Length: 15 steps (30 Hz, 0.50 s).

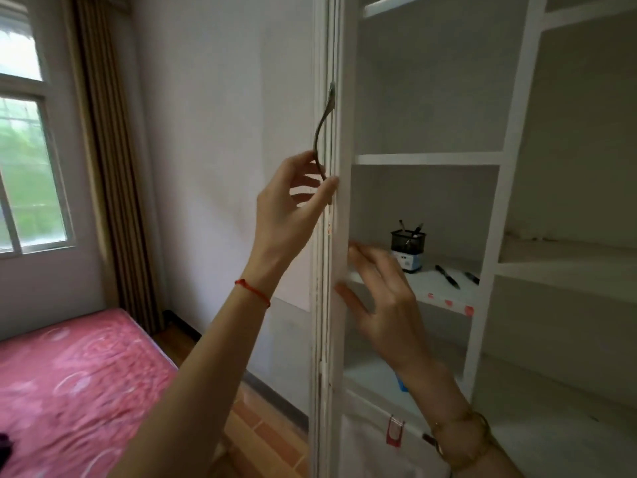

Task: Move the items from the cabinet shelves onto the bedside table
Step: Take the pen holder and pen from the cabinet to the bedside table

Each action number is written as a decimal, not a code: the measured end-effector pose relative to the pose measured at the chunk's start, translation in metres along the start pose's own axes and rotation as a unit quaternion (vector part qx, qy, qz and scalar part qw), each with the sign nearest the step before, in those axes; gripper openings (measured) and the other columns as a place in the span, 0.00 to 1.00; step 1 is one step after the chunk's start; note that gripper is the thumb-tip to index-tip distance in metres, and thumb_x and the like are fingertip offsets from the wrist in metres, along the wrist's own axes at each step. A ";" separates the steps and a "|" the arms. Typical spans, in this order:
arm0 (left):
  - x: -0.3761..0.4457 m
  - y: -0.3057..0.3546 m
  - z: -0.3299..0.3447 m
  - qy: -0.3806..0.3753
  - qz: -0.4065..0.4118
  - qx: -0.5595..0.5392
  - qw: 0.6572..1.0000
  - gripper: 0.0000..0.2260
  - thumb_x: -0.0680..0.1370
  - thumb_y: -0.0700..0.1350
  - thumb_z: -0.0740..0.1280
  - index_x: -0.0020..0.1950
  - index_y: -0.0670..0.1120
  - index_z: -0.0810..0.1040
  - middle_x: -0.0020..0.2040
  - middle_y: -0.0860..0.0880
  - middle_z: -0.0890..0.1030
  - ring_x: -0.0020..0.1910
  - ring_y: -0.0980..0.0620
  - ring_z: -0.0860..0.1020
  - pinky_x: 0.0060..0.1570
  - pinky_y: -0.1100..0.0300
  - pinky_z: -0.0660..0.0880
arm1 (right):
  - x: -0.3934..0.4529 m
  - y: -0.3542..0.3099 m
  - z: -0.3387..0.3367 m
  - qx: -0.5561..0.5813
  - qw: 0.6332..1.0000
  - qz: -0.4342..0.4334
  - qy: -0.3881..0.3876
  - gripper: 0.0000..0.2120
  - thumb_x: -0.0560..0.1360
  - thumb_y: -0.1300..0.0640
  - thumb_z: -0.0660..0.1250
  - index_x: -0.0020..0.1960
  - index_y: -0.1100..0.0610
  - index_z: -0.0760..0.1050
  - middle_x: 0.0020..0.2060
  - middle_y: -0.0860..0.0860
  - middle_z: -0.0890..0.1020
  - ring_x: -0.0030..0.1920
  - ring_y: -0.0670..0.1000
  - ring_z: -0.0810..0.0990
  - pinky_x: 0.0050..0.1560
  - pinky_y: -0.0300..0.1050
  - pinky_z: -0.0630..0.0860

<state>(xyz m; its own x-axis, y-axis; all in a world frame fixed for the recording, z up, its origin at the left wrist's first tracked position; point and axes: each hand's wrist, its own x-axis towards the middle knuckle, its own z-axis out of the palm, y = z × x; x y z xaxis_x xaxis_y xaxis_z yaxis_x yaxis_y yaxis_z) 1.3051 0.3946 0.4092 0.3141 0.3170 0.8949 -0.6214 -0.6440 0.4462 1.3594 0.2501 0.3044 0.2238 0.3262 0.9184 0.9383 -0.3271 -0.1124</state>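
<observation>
The white shelf carries a pen holder and two pens.

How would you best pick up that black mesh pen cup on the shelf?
Wrap the hand round the black mesh pen cup at its upright side wall, coming from the open cabinet front. Pens stick out of its top, so a grasp from above looks awkward. It stands on a small white-and-blue box.

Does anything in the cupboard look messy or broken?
A little. Two pens lie loose on the shelf beside the pen holder instead of standing in it. The door edge by the left hand shows chipped paint.
</observation>
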 end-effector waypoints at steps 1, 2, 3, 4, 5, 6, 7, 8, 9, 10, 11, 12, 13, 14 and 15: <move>-0.002 -0.001 -0.008 0.006 0.004 0.013 1.000 0.19 0.77 0.46 0.71 0.66 0.41 0.75 0.54 0.49 0.82 0.51 0.54 0.81 0.48 0.63 0.80 | 0.002 -0.006 0.006 0.004 1.000 -0.002 -0.001 0.25 0.79 0.47 0.63 0.70 0.60 0.70 0.65 0.54 0.75 0.66 0.51 0.73 0.66 0.49 0.73; -0.004 -0.003 -0.016 0.010 0.009 0.027 1.000 0.19 0.77 0.46 0.71 0.67 0.42 0.75 0.55 0.49 0.82 0.52 0.54 0.81 0.49 0.62 0.80 | 0.004 -0.011 0.012 0.007 1.000 -0.005 -0.002 0.25 0.79 0.47 0.63 0.71 0.59 0.69 0.66 0.54 0.74 0.66 0.51 0.73 0.65 0.50 0.73; -0.006 -0.006 -0.024 0.016 0.016 0.043 0.999 0.19 0.77 0.46 0.71 0.67 0.43 0.75 0.56 0.49 0.82 0.53 0.53 0.81 0.49 0.62 0.81 | 0.006 -0.017 0.019 0.010 1.000 -0.007 -0.003 0.25 0.79 0.47 0.63 0.71 0.59 0.68 0.66 0.54 0.74 0.66 0.51 0.73 0.65 0.50 0.74; -0.008 -0.008 -0.030 0.021 0.024 0.056 0.998 0.19 0.77 0.46 0.71 0.67 0.44 0.75 0.56 0.49 0.82 0.53 0.53 0.81 0.49 0.61 0.81 | 0.006 -0.021 0.025 0.012 1.000 -0.005 -0.001 0.25 0.79 0.48 0.63 0.71 0.59 0.68 0.65 0.54 0.75 0.66 0.51 0.73 0.65 0.50 0.74; -0.010 -0.010 -0.031 0.026 0.029 0.068 0.997 0.19 0.77 0.46 0.71 0.67 0.44 0.76 0.57 0.49 0.82 0.53 0.53 0.81 0.50 0.59 0.81 | 0.006 -0.021 0.027 0.010 1.000 -0.004 0.001 0.25 0.79 0.48 0.63 0.72 0.59 0.68 0.65 0.55 0.75 0.65 0.51 0.73 0.65 0.50 0.73; -0.011 -0.014 -0.045 0.032 0.034 0.084 0.995 0.18 0.77 0.47 0.71 0.67 0.44 0.76 0.57 0.49 0.82 0.53 0.53 0.81 0.50 0.58 0.81 | 0.009 -0.031 0.038 0.017 1.000 -0.011 0.002 0.25 0.79 0.48 0.63 0.72 0.59 0.67 0.65 0.55 0.75 0.66 0.51 0.73 0.66 0.49 0.73; -0.010 -0.018 -0.060 0.035 0.040 0.104 0.993 0.18 0.77 0.47 0.71 0.66 0.44 0.77 0.57 0.49 0.81 0.52 0.54 0.81 0.50 0.58 0.81 | 0.013 -0.042 0.048 0.026 1.000 -0.016 -0.001 0.25 0.79 0.48 0.63 0.72 0.59 0.67 0.65 0.55 0.75 0.66 0.51 0.72 0.66 0.48 0.72; -0.011 -0.020 -0.061 0.035 0.045 0.116 0.992 0.18 0.77 0.47 0.71 0.66 0.44 0.77 0.58 0.49 0.82 0.52 0.54 0.81 0.50 0.59 0.81 | 0.014 -0.043 0.050 0.026 1.000 -0.012 -0.007 0.25 0.79 0.48 0.63 0.72 0.59 0.67 0.65 0.54 0.74 0.67 0.51 0.72 0.67 0.48 0.72; -0.011 -0.021 -0.065 0.033 0.048 0.125 0.990 0.18 0.77 0.47 0.71 0.66 0.44 0.77 0.57 0.49 0.82 0.52 0.55 0.81 0.50 0.59 0.80 | 0.015 -0.044 0.055 0.023 1.000 -0.008 -0.008 0.25 0.79 0.48 0.63 0.72 0.59 0.67 0.65 0.54 0.74 0.67 0.51 0.72 0.67 0.48 0.71; -0.011 -0.024 -0.070 0.032 0.052 0.133 0.989 0.17 0.77 0.46 0.71 0.65 0.45 0.78 0.57 0.49 0.82 0.52 0.55 0.81 0.50 0.60 0.80 | 0.017 -0.047 0.062 0.020 1.000 -0.009 -0.008 0.25 0.79 0.48 0.63 0.72 0.59 0.67 0.66 0.54 0.74 0.67 0.51 0.71 0.68 0.48 0.71; -0.012 -0.027 -0.077 0.032 0.058 0.144 0.987 0.17 0.77 0.46 0.71 0.65 0.45 0.78 0.57 0.49 0.82 0.52 0.55 0.81 0.50 0.60 0.79 | 0.020 -0.050 0.069 0.020 1.000 -0.011 -0.011 0.25 0.79 0.48 0.63 0.72 0.59 0.67 0.66 0.54 0.74 0.68 0.51 0.71 0.68 0.47 0.70; -0.012 -0.031 -0.082 0.031 0.064 0.158 0.985 0.17 0.77 0.46 0.71 0.65 0.44 0.78 0.57 0.48 0.82 0.52 0.54 0.81 0.51 0.61 0.79 | 0.023 -0.054 0.077 0.016 1.000 -0.011 -0.014 0.25 0.79 0.48 0.64 0.72 0.58 0.67 0.66 0.53 0.74 0.68 0.50 0.71 0.69 0.44 0.69; -0.011 -0.034 -0.088 0.029 0.068 0.169 0.983 0.17 0.77 0.46 0.71 0.65 0.44 0.78 0.57 0.48 0.82 0.52 0.54 0.80 0.51 0.62 0.79 | 0.025 -0.057 0.085 0.008 1.000 -0.012 -0.017 0.25 0.78 0.48 0.65 0.72 0.58 0.67 0.66 0.53 0.74 0.68 0.50 0.71 0.71 0.40 0.65; -0.011 -0.038 -0.094 0.030 0.069 0.174 0.982 0.18 0.77 0.46 0.71 0.65 0.43 0.78 0.57 0.48 0.82 0.52 0.53 0.80 0.51 0.63 0.78 | 0.028 -0.061 0.093 0.001 1.000 -0.016 -0.021 0.26 0.78 0.48 0.66 0.72 0.58 0.67 0.67 0.52 0.74 0.68 0.49 0.71 0.71 0.37 0.61; -0.009 -0.043 -0.099 0.031 0.068 0.179 0.981 0.18 0.77 0.45 0.71 0.66 0.43 0.77 0.57 0.47 0.82 0.52 0.53 0.80 0.51 0.63 0.78 | 0.032 -0.064 0.101 -0.001 1.000 -0.019 -0.025 0.26 0.78 0.48 0.66 0.72 0.58 0.67 0.67 0.52 0.73 0.68 0.49 0.70 0.71 0.35 0.58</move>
<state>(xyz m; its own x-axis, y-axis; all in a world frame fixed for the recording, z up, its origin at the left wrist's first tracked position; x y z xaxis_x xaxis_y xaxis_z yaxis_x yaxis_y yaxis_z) 1.2576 0.4887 0.3822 0.1942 0.2470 0.9493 -0.3597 -0.8824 0.3032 1.3330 0.3709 0.3026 0.2012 0.3827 0.9017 0.9459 -0.3152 -0.0773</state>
